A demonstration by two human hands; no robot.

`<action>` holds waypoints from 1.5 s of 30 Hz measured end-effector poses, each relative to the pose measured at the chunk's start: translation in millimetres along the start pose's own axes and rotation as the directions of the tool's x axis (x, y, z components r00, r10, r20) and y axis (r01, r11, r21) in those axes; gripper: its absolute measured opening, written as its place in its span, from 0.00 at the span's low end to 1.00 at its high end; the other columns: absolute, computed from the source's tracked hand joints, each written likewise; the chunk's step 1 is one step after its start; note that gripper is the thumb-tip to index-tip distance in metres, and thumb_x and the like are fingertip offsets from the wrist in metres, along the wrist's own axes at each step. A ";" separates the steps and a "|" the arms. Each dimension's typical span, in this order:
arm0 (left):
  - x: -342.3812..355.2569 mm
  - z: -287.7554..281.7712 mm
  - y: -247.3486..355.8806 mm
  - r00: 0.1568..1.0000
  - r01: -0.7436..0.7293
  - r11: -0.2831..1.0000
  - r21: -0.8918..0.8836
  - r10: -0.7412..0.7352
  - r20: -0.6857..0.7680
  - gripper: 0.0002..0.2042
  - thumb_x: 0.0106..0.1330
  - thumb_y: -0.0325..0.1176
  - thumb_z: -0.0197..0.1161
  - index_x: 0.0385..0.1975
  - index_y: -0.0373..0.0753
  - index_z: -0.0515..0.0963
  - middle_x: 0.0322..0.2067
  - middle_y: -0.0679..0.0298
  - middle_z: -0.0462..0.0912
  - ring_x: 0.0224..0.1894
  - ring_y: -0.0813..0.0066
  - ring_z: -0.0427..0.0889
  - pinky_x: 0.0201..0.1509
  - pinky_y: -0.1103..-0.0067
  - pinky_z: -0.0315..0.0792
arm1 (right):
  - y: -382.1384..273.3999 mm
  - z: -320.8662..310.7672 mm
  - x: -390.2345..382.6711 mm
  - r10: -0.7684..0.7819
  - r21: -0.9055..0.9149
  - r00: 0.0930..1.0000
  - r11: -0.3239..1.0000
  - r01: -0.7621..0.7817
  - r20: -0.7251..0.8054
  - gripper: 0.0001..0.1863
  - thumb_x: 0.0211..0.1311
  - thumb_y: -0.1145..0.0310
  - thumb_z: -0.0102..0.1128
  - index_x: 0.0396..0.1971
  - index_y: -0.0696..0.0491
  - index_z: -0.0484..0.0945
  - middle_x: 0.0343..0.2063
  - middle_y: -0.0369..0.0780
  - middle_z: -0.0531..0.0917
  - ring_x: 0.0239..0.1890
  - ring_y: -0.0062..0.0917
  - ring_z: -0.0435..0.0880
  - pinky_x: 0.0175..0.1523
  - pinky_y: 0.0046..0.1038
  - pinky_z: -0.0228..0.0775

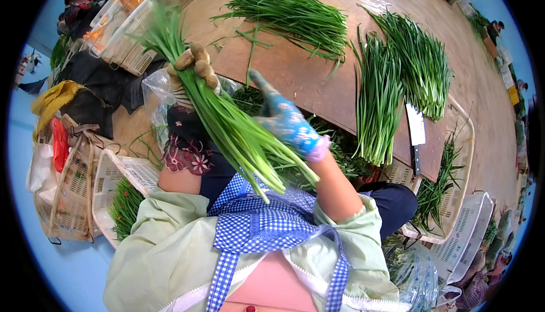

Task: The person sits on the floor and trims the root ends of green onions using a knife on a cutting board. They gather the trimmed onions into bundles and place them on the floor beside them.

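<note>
My left hand, in a soiled glove, grips a long bundle of green chives near its upper end; the stalks hang down toward my blue checked apron. My right hand, in a blue patterned glove, is spread open with one finger pointing up, right beside the bundle's lower half. I cannot tell whether it touches the stalks. Both hands hover above my lap, in front of a wooden board.
Three piles of chives lie on the board, with a cleaver at its right end. White plastic baskets stand left and right of me, bags at far left. Other people sit at the far edges.
</note>
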State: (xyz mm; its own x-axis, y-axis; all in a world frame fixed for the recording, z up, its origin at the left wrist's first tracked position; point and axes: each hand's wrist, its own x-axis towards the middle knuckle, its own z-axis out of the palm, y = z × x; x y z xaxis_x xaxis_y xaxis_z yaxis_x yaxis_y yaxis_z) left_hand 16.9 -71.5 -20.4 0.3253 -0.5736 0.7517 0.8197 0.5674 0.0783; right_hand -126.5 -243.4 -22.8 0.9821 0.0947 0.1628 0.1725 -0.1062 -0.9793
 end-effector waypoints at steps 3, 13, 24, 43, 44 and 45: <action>3.7 2.3 -14.9 0.984 -0.074 0.992 0.103 0.090 -0.157 0.07 0.62 0.33 0.60 0.28 0.40 0.68 0.57 0.63 0.65 0.47 0.68 0.74 0.56 0.60 0.67 | 26.2 23.6 11.5 0.056 0.249 0.991 0.965 -0.085 0.121 0.27 0.56 0.67 0.58 0.56 0.54 0.65 0.53 0.46 0.72 0.54 0.34 0.71 0.57 0.27 0.62; -22.9 9.0 39.3 0.770 -0.114 0.717 0.687 0.501 -0.395 0.20 0.56 0.39 0.67 0.44 0.34 0.73 0.42 0.65 0.74 0.42 0.73 0.74 0.45 0.76 0.74 | 54.0 -31.6 -121.5 0.377 -0.765 0.926 0.592 -0.255 -0.017 0.20 0.53 0.70 0.59 0.49 0.51 0.74 0.42 0.44 0.80 0.39 0.34 0.81 0.44 0.30 0.73; -4.5 2.0 12.5 0.864 -0.009 0.853 0.522 0.269 -0.426 0.11 0.60 0.39 0.60 0.39 0.41 0.74 0.40 0.70 0.73 0.38 0.73 0.74 0.43 0.70 0.74 | -17.8 -9.6 -42.3 0.296 0.320 0.955 0.905 -0.281 0.001 0.12 0.60 0.71 0.54 0.41 0.59 0.77 0.33 0.36 0.80 0.36 0.17 0.76 0.45 0.22 0.69; 40.2 -10.2 41.0 0.259 0.155 0.957 0.245 0.200 -0.945 0.15 0.61 0.42 0.57 0.40 0.37 0.78 0.38 0.55 0.81 0.38 0.52 0.79 0.48 0.54 0.70 | -29.6 -25.9 -12.0 -0.265 -0.837 0.931 0.542 -0.071 -0.251 0.10 0.47 0.67 0.64 0.33 0.49 0.80 0.31 0.40 0.82 0.34 0.33 0.80 0.36 0.31 0.71; 48.9 -3.8 33.2 0.265 0.172 0.955 0.242 0.191 -0.945 0.16 0.61 0.42 0.57 0.40 0.37 0.78 0.38 0.55 0.81 0.37 0.52 0.79 0.48 0.54 0.70 | -22.9 -25.7 -9.7 -0.312 -0.774 0.895 0.631 -0.056 -0.319 0.09 0.48 0.68 0.63 0.32 0.49 0.80 0.29 0.41 0.82 0.33 0.34 0.81 0.36 0.32 0.71; 57.0 4.7 26.1 0.271 0.189 0.953 0.238 0.183 -0.945 0.16 0.61 0.42 0.57 0.39 0.37 0.78 0.38 0.55 0.81 0.37 0.52 0.79 0.48 0.54 0.70 | -14.6 -26.3 -7.4 -0.348 -0.703 0.853 0.711 -0.030 -0.388 0.08 0.49 0.68 0.63 0.31 0.49 0.80 0.28 0.42 0.82 0.32 0.34 0.81 0.35 0.32 0.71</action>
State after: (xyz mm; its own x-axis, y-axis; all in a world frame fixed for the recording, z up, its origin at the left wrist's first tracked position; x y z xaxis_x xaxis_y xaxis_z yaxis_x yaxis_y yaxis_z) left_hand 54.6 -86.7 27.6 0.6835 -0.6100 -0.4008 0.7299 0.5730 0.3727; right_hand -134.3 -268.6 -6.6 0.8070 -0.2667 0.5268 0.1466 -0.7737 -0.6163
